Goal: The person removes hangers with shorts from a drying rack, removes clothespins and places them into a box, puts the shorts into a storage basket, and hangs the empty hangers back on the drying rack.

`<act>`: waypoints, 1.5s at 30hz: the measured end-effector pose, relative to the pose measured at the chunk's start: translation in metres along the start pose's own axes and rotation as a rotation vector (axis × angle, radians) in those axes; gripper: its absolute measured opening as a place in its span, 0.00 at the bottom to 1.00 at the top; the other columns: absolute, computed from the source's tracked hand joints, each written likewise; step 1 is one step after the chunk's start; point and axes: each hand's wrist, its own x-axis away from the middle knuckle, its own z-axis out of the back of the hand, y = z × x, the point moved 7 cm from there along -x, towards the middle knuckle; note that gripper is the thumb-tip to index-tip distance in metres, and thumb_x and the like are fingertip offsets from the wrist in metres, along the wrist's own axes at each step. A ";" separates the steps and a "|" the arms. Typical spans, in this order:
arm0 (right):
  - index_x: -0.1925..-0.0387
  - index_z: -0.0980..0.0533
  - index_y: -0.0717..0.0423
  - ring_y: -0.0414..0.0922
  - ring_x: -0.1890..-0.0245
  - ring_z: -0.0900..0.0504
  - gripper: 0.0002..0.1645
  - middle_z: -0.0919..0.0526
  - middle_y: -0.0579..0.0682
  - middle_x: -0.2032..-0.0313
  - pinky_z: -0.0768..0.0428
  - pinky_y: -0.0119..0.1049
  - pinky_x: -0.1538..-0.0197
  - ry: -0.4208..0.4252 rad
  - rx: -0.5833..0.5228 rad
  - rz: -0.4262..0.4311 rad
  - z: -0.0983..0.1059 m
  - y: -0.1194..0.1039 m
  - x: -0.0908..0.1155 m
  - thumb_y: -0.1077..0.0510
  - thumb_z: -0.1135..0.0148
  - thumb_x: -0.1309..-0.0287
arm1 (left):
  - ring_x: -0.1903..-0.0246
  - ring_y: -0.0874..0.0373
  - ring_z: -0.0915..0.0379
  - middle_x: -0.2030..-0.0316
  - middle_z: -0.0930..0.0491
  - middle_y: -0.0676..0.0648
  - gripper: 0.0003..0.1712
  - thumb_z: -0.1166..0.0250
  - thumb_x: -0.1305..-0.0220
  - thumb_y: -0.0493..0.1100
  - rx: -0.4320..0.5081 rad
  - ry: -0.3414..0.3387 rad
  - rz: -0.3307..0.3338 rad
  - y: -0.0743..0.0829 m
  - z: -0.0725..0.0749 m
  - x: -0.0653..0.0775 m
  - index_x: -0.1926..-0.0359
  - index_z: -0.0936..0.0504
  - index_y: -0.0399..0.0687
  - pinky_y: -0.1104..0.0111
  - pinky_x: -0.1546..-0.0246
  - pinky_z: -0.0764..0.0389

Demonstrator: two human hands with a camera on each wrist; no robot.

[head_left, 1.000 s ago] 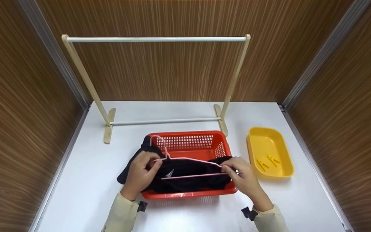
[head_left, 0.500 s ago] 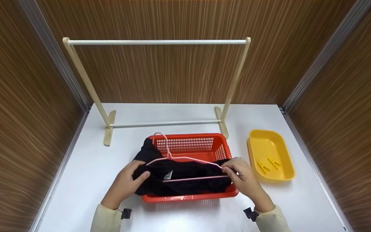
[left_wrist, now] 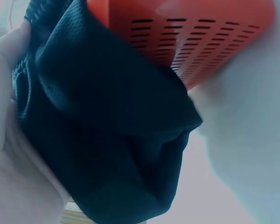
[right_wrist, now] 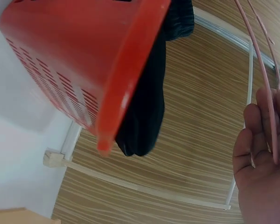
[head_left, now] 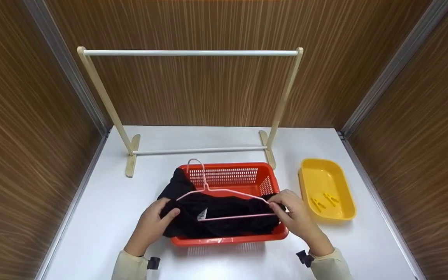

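A black garment with a gathered edge and a small white tag lies bunched over the red basket, partly hanging past its left side. A pink hanger has its left end tucked into the cloth and its hook up toward the back. My left hand grips the garment's edge around that left end, thumb on top. In the left wrist view the cloth hangs in a loose fold beside my fingers. My right hand pinches the hanger's right corner; the right wrist view shows the pink hanger crossing the palm.
Behind the basket stands a wooden rack with a white top rail. To the right, a yellow tray holds two yellow clothespins. Wood-grain panels enclose the white table at the back and sides.
My left hand has moved from the hanger's left arm leftward to the garment's edge and grips it, drawing it over the hanger's left end. The right hand keeps its hold.
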 end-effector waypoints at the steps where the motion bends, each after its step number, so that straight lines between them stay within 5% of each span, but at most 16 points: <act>1: 0.62 0.18 0.53 0.41 0.66 0.23 0.18 0.16 0.43 0.65 0.29 0.29 0.58 0.000 0.008 0.003 0.000 -0.001 -0.001 0.75 0.28 0.49 | 0.57 0.57 0.24 0.59 0.20 0.53 0.15 0.33 0.30 0.57 -0.007 0.007 -0.004 0.001 -0.001 0.000 0.53 0.19 0.54 0.53 0.52 0.24; 10: 0.61 0.14 0.54 0.41 0.66 0.21 0.15 0.14 0.42 0.65 0.25 0.28 0.58 0.020 0.065 -0.006 0.000 -0.006 0.000 0.73 0.25 0.49 | 0.55 0.59 0.24 0.58 0.20 0.55 0.13 0.32 0.29 0.53 0.008 0.064 -0.064 0.008 -0.003 0.002 0.52 0.19 0.53 0.53 0.50 0.22; 16: 0.64 0.15 0.56 0.41 0.66 0.22 0.14 0.15 0.43 0.66 0.26 0.27 0.59 0.062 0.058 -0.034 0.007 -0.004 0.002 0.74 0.26 0.50 | 0.43 0.57 0.23 0.47 0.19 0.55 0.15 0.35 0.27 0.50 0.071 0.072 -0.117 0.015 -0.002 0.004 0.43 0.19 0.54 0.50 0.40 0.25; 25: 0.63 0.15 0.55 0.42 0.65 0.22 0.14 0.15 0.42 0.66 0.26 0.29 0.57 0.062 0.080 -0.005 0.013 -0.005 0.005 0.73 0.26 0.49 | 0.51 0.63 0.23 0.55 0.18 0.62 0.12 0.25 0.37 0.45 -0.068 0.137 -0.200 0.029 0.018 0.006 0.53 0.14 0.57 0.57 0.47 0.21; 45: 0.64 0.15 0.55 0.42 0.66 0.23 0.20 0.17 0.43 0.69 0.27 0.28 0.57 0.127 0.108 -0.029 0.039 0.002 0.014 0.79 0.26 0.56 | 0.53 0.66 0.21 0.56 0.18 0.66 0.12 0.26 0.35 0.42 0.007 0.115 -0.170 0.016 0.021 0.008 0.53 0.13 0.61 0.59 0.48 0.20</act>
